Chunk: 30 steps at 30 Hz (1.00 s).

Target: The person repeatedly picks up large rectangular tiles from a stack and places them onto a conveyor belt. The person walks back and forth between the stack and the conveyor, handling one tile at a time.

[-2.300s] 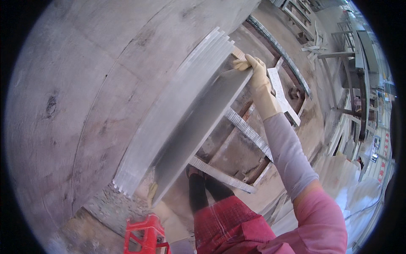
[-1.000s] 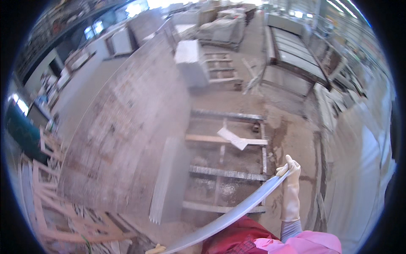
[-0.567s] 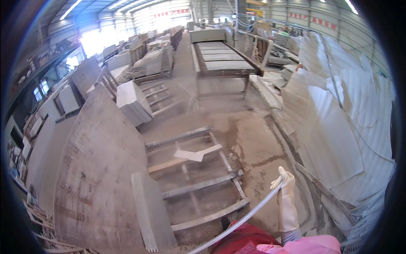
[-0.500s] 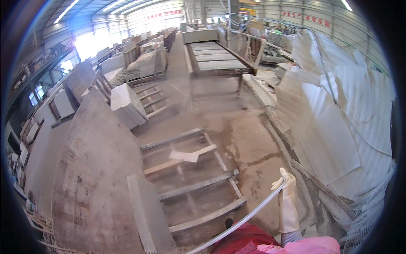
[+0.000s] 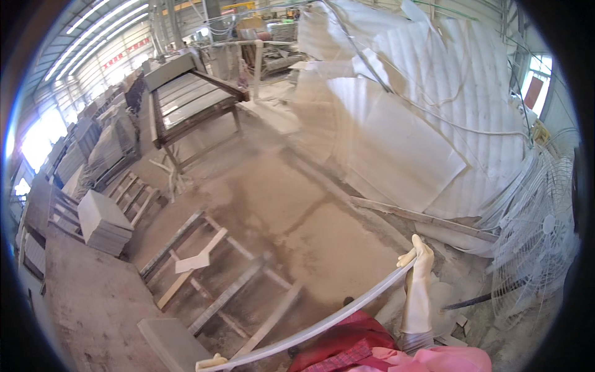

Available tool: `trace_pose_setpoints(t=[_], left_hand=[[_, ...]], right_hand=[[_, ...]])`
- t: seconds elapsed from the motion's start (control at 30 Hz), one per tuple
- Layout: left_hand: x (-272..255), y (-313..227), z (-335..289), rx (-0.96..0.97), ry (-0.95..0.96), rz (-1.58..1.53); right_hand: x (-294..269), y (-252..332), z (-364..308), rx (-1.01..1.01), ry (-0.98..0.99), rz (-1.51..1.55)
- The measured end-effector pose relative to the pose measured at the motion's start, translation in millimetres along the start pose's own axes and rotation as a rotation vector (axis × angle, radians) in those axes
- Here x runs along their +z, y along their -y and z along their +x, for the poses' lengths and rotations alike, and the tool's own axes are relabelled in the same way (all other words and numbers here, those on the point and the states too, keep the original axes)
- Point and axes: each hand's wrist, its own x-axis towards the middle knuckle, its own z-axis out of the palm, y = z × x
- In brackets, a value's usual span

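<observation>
A long thin pale slab (image 5: 328, 323), seen edge-on, spans the space before my body and bends in the wide view. My right hand (image 5: 422, 257), in a cream rubber glove, is closed around its right end. At the slab's left end, the gloved fingers of my left hand (image 5: 214, 361) grip the edge; the rest of that hand is hidden. Below, left of centre, a wooden pallet (image 5: 226, 304) lies on the dusty floor with a broken white piece (image 5: 193, 263) on it. Upright slabs (image 5: 168, 342) lean by its near left side.
A rusty-framed table (image 5: 195, 99) with pale strips stands at the far left. To the right are corrugated sheeting (image 5: 434, 74), a leaning flat panel (image 5: 406, 152) and a wire fan guard (image 5: 536, 242). A wooden beam (image 5: 421, 218) lies along the floor. Another slab stack (image 5: 105, 220) stands left.
My view has swung to the right, so the pallet and table sit further left. The slab's left end and my left fingers have come into view; my right hand keeps its hold.
</observation>
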Motion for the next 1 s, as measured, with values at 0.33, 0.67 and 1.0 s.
trace_pose_setpoints(t=[0.33,0.67,1.0], left_hand=[[208.2,-75.8,-68.0,0.215,0.274,0.052],[316.7,-143.8,-67.8,0.146,0.104,-0.102],[435.1,-192.2,68.4,-0.026,0.064,-0.013]], right_hand=[[-83.3,63.6,141.5,-0.108,-0.346,0.097],[-35.8,66.4,206.8,-0.056,-0.381,0.117],[138.8,41.2,320.6,-0.088,-0.296,0.112]])
